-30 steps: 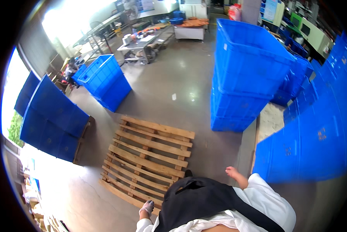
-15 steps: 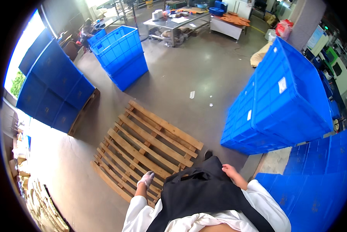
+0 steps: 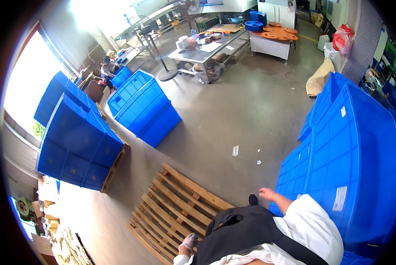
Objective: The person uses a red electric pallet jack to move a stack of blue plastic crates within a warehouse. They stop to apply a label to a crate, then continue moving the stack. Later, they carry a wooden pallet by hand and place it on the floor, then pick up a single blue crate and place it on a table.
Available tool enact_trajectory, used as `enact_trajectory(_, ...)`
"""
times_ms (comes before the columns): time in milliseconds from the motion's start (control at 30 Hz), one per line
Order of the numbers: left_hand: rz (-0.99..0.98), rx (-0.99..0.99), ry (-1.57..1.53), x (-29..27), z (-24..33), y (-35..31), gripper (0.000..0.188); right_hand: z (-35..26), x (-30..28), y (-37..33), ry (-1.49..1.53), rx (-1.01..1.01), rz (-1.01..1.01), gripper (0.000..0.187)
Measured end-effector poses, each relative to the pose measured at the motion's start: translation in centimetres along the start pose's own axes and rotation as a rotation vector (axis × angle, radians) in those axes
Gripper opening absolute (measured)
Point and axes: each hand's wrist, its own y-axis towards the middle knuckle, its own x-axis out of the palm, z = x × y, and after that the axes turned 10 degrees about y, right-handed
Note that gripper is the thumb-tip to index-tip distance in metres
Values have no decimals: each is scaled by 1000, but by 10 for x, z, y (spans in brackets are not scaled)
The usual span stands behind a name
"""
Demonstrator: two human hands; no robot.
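Observation:
My left hand [image 3: 189, 242], in a pale thin glove, hangs at my side above the wooden pallet [image 3: 180, 204]. Its fingers look loosely apart and nothing shows in them. To the right of my black apron [image 3: 242, 229], my right hand [image 3: 267, 193] is raised, bare, with its fingers curled in and nothing seen in them. It is nearest to the tall blue crates [image 3: 315, 165] on my right; in this view its outline comes close to their side, but I cannot tell whether it touches. The slatted pallet lies flat on the floor at my left front.
Stacked blue bins [image 3: 81, 145] stand on a pallet at left. Two nested blue bins [image 3: 140, 110] stand ahead. Farther off are a metal worktable [image 3: 202, 55], a fan stand [image 3: 166, 75] and an orange piece [image 3: 277, 33] on a white cabinet. A seated person [image 3: 107, 73] works far left.
The view has tilted up and turned, so the pallet and bins appear lower in it. The right-hand crates look nearer. My right hand has lifted forward beside them; my left stays over the pallet.

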Motion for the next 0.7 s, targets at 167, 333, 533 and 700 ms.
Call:
enact_trajectory(167,-10,-281,-132,-51,60,49,30,-66,-48,82,-87,89,225,41)
enact_trajectory(333,30,-406,-365,-105,83,162,37,-105,-41,147,-280,10,-136,45)
enact_trajectory(533,99,-410,-370,-208,24,262,46,-127,-44,271,-493,-49,-410,45)
enact_trajectory(700,236,-422,-223,-348,-51,355,53,-265,-102,393,-600,173,-176,40)
